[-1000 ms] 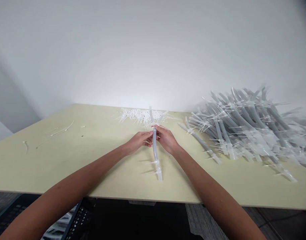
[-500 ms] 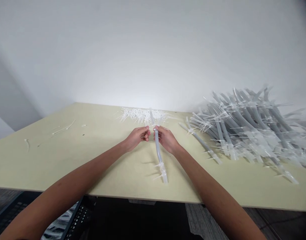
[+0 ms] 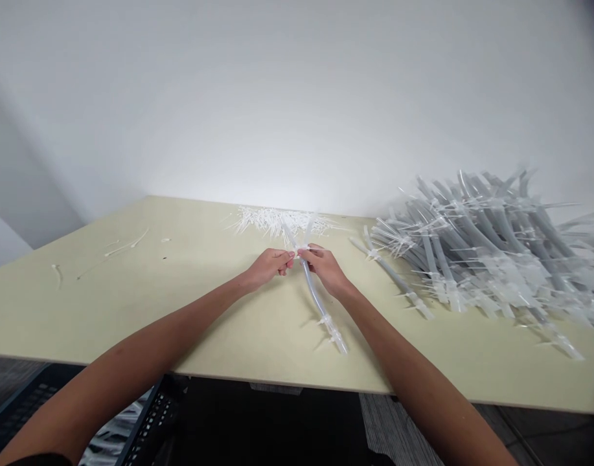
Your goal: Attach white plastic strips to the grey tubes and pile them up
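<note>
A translucent tube piece (image 3: 314,294) stands out from between my hands, its upper end forked and its lower end, with white ties around it, pointing toward the table's front edge. My left hand (image 3: 273,264) pinches at the joint below the fork, from the left. From the right, my right hand (image 3: 324,265) grips the tube at the same joint, fingertips almost touching the left ones. Just behind lies a heap of white cable ties (image 3: 265,221). What exactly the left fingertips pinch is too small to tell.
A large pile of tied tube pieces (image 3: 491,239) covers the right of the table (image 3: 131,317), with one separate tube piece (image 3: 394,275) at its left. Loose ties (image 3: 131,244) lie at the left. Below the front edge is a dark crate (image 3: 146,424) holding tubes.
My left fingers have closed in on the joint. The tube has turned, its lower end swinging right and its fork now showing above my hands. The view has shifted slightly.
</note>
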Motion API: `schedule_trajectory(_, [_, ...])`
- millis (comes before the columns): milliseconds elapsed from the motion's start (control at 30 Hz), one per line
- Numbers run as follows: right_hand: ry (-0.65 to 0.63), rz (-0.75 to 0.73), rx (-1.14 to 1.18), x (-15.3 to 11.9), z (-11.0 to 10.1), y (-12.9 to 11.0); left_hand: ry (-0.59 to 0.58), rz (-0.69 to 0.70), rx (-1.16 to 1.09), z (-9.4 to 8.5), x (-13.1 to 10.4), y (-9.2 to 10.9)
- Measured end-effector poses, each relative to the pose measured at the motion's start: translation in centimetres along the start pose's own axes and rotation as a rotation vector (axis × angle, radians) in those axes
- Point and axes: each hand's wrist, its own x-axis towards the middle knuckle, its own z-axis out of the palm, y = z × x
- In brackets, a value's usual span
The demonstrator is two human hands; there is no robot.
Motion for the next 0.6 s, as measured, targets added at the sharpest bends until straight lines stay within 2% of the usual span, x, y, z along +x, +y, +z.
schedule_trajectory(267, [0.049,-0.061,-0.147,0.5,-0.1,0.9,0.056,0.029,0.065,0.4,-0.1,0.1])
schedule_trajectory(367, [0.072,-0.065,-0.144,0.4,0.0,0.8,0.057,0.03,0.019,0.4,-0.1,-0.1])
schedule_trajectory(500, [0.027,-0.036,0.002,0.1,0.2,0.4,0.026,-0.002,-0.109,0.3,0.0,-0.5])
schedule_trajectory(600, [-0.021,0.054,0.197,-0.1,0.2,-0.1,0.01,-0.031,-0.198,-0.1,0.2,-0.5])
